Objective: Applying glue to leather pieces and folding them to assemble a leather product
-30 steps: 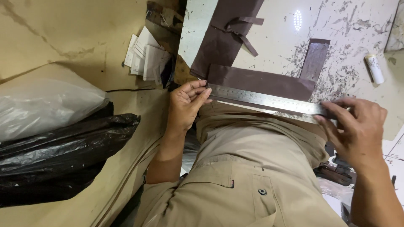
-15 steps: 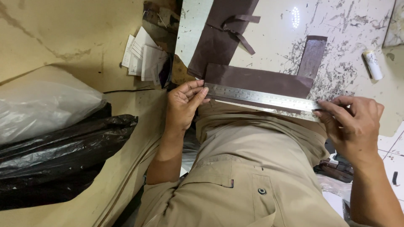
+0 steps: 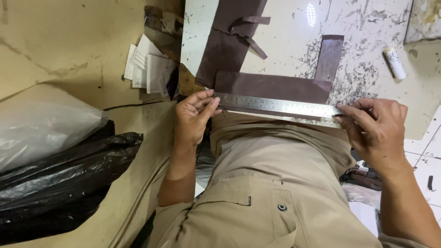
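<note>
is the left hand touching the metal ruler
Touching. The head view shows the left hand with its fingertips pressed on the near end of the metal ruler, which lies across the brown leather piece.

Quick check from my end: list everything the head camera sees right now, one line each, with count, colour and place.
steel ruler: one, silver, lying across the brown piece at the near table edge, a hand at each end
brown leather-like pieces: several, dark brown, on the table; one long strip under the ruler, a larger sheet with thin offcuts behind
work table: one, white, scored and stained
small tube: one, white, far right of table
paper slips: a stack, white, left of the table
plastic bags: black and clear, lower left
left hand: pressing the ruler's left end
right hand: pinching the ruler's right end
</note>
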